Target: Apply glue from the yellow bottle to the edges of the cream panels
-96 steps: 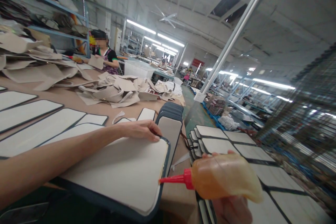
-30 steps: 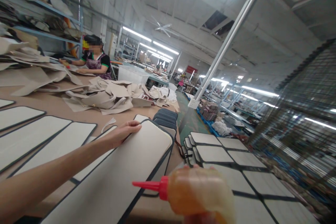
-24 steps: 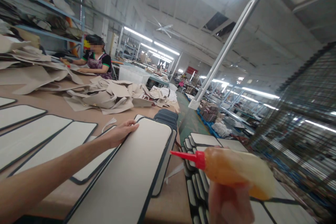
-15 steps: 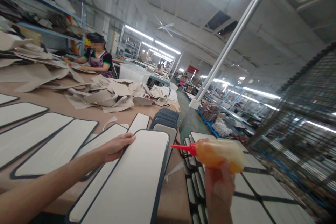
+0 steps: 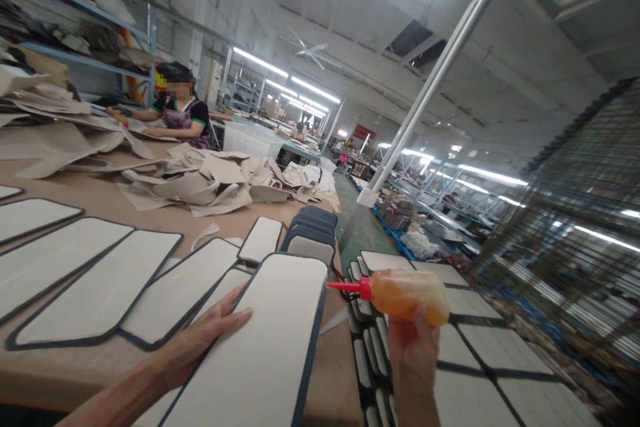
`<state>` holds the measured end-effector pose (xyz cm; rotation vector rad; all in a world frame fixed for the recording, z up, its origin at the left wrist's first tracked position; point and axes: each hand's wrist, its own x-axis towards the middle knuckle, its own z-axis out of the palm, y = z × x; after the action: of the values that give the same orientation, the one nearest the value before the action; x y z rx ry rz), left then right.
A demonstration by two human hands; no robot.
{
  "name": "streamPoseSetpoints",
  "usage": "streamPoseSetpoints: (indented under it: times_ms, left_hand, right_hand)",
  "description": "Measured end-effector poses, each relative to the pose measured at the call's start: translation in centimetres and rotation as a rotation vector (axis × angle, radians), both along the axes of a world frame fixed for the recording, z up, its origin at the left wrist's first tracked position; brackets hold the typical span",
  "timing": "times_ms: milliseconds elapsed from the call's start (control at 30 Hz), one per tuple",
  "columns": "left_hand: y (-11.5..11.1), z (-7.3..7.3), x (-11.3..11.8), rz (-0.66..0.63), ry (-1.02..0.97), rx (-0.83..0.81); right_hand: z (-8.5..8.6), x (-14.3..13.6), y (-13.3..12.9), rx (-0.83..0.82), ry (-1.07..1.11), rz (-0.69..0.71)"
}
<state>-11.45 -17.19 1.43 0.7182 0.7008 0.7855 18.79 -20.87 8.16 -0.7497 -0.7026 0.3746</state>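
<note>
A long white panel with a dark rim (image 5: 265,347) slants up from the bottom of the view. My left hand (image 5: 213,327) grips its left edge, thumb on the white face, the other fingers partly hidden. My right hand (image 5: 415,340) is wrapped round a clear bottle of amber liquid (image 5: 410,295), held on its side. The bottle's red nozzle (image 5: 347,287) points left, its tip at the panel's upper right edge. More dark-rimmed white panels (image 5: 100,287) lie on the brown table (image 5: 140,210) to the left. Behind the held panel stands a stack of dark-edged pieces (image 5: 311,230).
Beige cut pieces (image 5: 200,177) are heaped across the table's far side. A person (image 5: 183,117) works at the back left. At the right, rows of white panels (image 5: 500,347) lie beside the table, near a metal pole (image 5: 430,93) and wire mesh (image 5: 585,193).
The held panel has shifted slightly right and down. My left hand has slid lower on its left edge. The bottle has moved a little left, bringing its nozzle tip to the panel's edge.
</note>
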Motion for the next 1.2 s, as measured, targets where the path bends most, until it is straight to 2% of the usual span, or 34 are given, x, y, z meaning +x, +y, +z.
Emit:
streamPoseSetpoints:
  times_ms: [367, 600, 933, 1200]
  left_hand:
    - [0.5, 0.1, 0.6, -0.007, -0.035, 0.034]
    - [1.2, 0.6, 1.4, 0.052, -0.029, 0.069]
    - [3.1, 1.4, 1.6, 0.026, -0.018, 0.095]
    - [4.8, 0.7, 2.1, -0.003, -0.065, 0.165]
  right_hand:
    - [-0.7, 0.9, 1.1, 0.001, -0.008, 0.012]
    - [-1.2, 1.3, 0.4, -0.040, -0.049, 0.067]
    - [-1.4, 1.1, -0.3, -0.072, -0.063, 0.091]
    - [-2.3, 0.7, -0.4, -0.084, -0.067, 0.120]
